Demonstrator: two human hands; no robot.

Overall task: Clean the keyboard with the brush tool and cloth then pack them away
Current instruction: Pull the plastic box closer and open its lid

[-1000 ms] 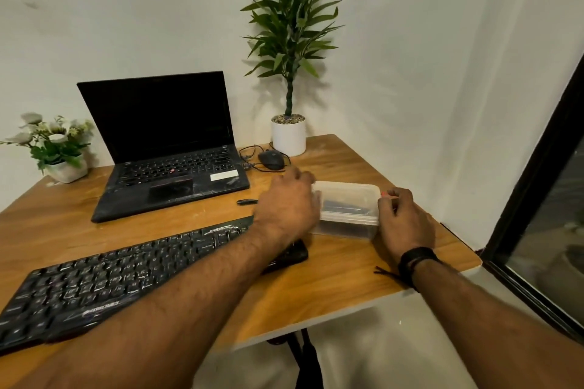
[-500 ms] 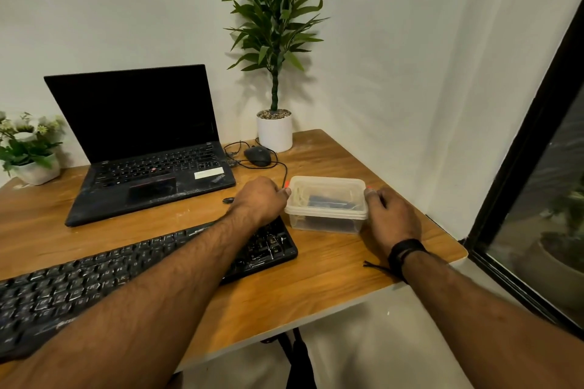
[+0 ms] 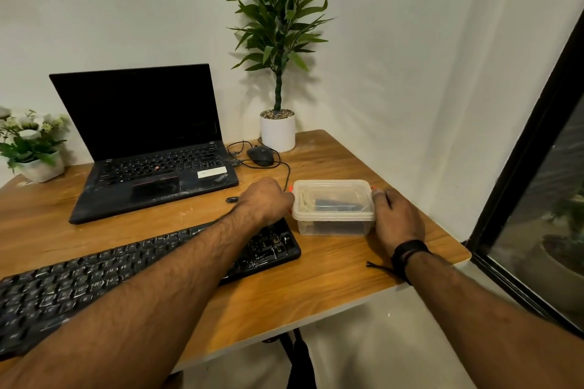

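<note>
Wooden desk (image 3: 331, 265) unchanged, left hand (image 3: 268, 200) and right hand (image 3: 396, 218) still clasping lidded container (image 3: 333, 207).

The scene is lit evenly by soft, warm indoor light from above and in front, so that a faint shadow of the tall plant (image 3: 278, 25) is thrown on the wall (image 3: 395, 57) behind it. Straight lines are bent towards the edges by the wide lens, as is seen in the dark window frame (image 3: 524, 148). Mild softness is noticed throughout, and a dull sheen is shown on the desk (image 3: 331, 275).
</note>
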